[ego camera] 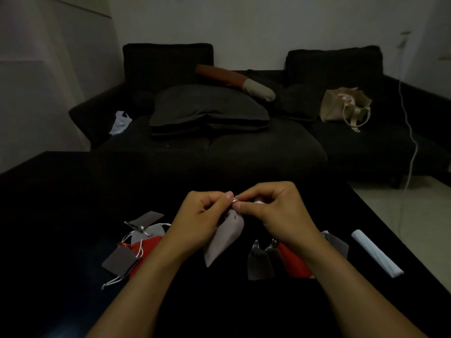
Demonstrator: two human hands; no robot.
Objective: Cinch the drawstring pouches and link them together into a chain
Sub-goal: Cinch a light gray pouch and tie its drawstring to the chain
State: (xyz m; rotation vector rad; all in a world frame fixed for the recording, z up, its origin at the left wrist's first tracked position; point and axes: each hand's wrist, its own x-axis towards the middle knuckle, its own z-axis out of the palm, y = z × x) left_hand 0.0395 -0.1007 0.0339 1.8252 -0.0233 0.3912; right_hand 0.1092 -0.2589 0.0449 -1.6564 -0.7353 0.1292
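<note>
Grey fabric drawstring pouch hangs above the black tabletop, both our grips, left hand and right hand, pinching its cord at the mouth, presumably to cinch it.

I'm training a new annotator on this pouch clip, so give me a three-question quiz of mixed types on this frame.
1. True or false: both the left hand and the right hand pinch the top of the light grey pouch.
2. Multiple choice: the white roll lies A) at the table's right side, B) on the sofa, C) under the red pouch.
3. Fill in: the beige tote bag sits on the ____.

Key: 1 true; 2 A; 3 sofa.
</note>
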